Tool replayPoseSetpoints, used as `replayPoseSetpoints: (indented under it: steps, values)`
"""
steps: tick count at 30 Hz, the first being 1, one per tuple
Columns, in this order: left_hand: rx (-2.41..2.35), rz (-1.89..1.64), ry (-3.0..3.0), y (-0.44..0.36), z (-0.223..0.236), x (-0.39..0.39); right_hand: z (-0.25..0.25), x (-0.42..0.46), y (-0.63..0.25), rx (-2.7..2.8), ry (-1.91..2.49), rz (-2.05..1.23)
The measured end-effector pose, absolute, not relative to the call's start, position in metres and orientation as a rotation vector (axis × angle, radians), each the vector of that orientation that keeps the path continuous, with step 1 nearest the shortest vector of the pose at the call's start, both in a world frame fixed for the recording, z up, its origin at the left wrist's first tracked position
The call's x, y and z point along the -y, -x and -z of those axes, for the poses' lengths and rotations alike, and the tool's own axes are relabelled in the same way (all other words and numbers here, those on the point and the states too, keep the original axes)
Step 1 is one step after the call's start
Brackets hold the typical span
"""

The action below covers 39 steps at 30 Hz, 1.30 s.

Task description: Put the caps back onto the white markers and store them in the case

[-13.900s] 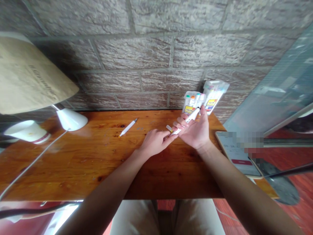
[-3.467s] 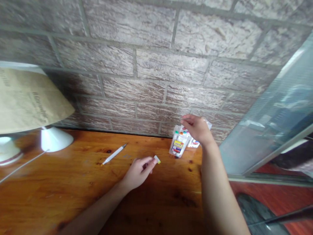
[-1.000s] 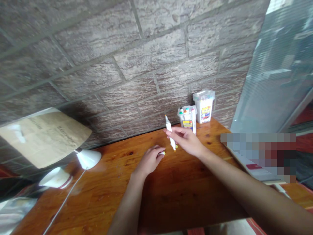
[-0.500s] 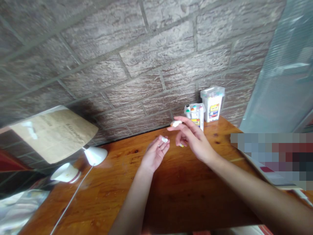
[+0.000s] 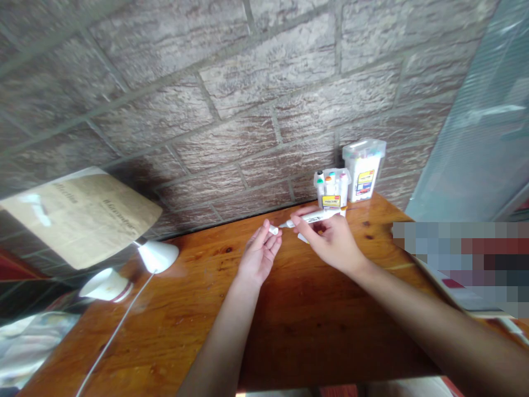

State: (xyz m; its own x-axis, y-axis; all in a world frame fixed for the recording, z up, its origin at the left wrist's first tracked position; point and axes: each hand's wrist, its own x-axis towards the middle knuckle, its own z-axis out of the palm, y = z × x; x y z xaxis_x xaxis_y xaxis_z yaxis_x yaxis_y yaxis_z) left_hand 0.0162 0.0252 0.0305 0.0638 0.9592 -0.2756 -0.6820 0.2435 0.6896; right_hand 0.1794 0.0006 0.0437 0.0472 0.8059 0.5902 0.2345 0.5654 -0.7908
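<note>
My left hand (image 5: 257, 255) pinches a small white marker cap (image 5: 273, 229) between thumb and fingers, its mouth turned right. My right hand (image 5: 330, 238) holds a white double-ended marker (image 5: 312, 217) almost level. The marker's bare grey tip points left, very close to the cap; whether they touch I cannot tell. An orange-yellow tip shows at its right end. Just below the marker, a second white cap (image 5: 303, 238) with a yellow end shows, partly hidden by my right hand; whether it lies on the table or is held I cannot tell.
An uncovered clear box of markers (image 5: 332, 201) and a taller lidded box (image 5: 363, 179) stand against the brick wall (image 5: 231, 149). A shaded lamp (image 5: 157, 257), its cord and a paper cup (image 5: 106, 285) are on the left of the wooden table (image 5: 194, 320). A tablet (image 5: 444, 292) lies right, partly blurred out.
My right hand has lowered and turned the marker from upright to level, tip leftward. My left hand has turned the cap toward it. Earlier, a marker lay on the table at left.
</note>
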Motion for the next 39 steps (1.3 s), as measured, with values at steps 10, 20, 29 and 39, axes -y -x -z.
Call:
replayPoseSetpoints:
  steps: [10, 20, 29, 39]
  values:
    - [-0.759, -1.297, -0.479, -0.014, -0.027, -0.025, -0.041, 0.002, -0.177, 1.718, 0.968, -0.401]
    - [-0.731, -1.388, -0.560, -0.006, -0.032, -0.028, -0.048, 0.005, -0.182, 1.625, 0.964, -0.198]
    - [-0.701, -1.360, -0.618, -0.005, -0.033, -0.027, -0.049, 0.005, -0.181, 1.566, 0.934, -0.305]
    - [-0.700, -1.343, -0.637, -0.008, -0.033, -0.025, -0.041, 0.005, -0.177, 1.624, 0.903, -0.438]
